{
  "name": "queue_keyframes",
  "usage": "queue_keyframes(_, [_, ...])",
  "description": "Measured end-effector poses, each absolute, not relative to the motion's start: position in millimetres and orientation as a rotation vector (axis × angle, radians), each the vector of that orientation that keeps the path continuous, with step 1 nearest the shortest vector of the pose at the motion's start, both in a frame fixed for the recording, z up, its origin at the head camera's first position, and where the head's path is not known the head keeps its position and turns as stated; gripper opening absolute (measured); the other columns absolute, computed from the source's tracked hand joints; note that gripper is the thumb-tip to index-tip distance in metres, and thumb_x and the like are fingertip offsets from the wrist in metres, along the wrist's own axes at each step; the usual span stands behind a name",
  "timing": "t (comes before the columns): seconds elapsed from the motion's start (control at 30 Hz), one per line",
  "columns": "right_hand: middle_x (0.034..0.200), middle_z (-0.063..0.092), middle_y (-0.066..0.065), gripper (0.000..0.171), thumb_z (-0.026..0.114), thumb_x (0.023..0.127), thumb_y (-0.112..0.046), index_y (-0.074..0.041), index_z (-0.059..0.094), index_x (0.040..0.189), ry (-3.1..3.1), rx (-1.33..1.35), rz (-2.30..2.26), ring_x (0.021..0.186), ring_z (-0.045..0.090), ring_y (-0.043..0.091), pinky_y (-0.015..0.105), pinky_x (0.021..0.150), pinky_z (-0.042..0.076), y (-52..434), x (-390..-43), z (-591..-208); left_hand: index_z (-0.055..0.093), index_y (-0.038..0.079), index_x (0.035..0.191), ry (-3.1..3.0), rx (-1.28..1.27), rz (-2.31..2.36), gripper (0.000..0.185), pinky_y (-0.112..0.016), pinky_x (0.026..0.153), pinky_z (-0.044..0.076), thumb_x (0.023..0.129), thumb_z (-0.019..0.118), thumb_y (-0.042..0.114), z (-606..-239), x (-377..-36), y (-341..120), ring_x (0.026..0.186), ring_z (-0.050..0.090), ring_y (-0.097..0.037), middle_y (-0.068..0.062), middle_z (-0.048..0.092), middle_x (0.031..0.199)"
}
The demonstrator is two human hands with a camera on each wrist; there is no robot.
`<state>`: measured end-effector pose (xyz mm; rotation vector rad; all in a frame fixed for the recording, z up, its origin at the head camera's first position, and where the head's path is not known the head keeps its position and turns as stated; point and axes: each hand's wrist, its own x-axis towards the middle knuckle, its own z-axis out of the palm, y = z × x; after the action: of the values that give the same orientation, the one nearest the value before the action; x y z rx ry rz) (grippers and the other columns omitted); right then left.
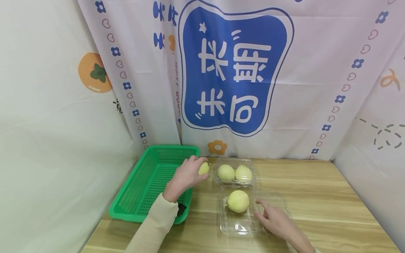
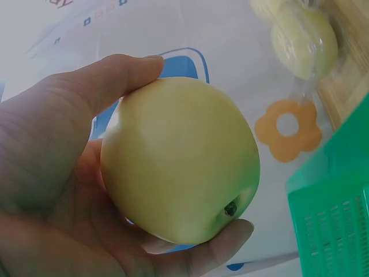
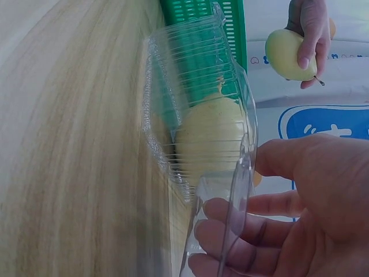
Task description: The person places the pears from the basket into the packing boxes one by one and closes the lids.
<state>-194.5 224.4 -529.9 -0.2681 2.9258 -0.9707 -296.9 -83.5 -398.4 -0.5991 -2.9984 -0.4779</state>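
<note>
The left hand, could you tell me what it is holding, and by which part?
The left hand holds a yellow pear around its body, thumb and fingers on opposite sides.

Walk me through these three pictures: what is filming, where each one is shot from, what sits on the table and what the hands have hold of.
A person wears three cameras: one on the head, one on each wrist. The head view looks down at a wooden table with a green basket and an open clear plastic clamshell box holding three pale yellow pears. The left wrist view shows the left hand gripping a fourth pear, between box and basket. The right wrist view shows the right hand touching the box's edge with relaxed fingers.
</note>
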Motion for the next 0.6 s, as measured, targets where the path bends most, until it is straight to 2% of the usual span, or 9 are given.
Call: queue_keyframes(0.6, [0.057,0.051,-0.012,0.052,0.061,0.096,-0.036,-0.007,0.049,0.137,2.932,-0.275,-0.962,0.045,0.044,0.005,0.023,0.043,0.039,222.6,-192.6,-527.6,0.056,0.023,0.136,-2.959,-0.725,-0.451,0.055,-0.043,0.064,0.052,0.086,0.070,0.041,-415.7,-272.1,-61.5,0.111,0.055,-0.030,-0.011,0.057,0.131])
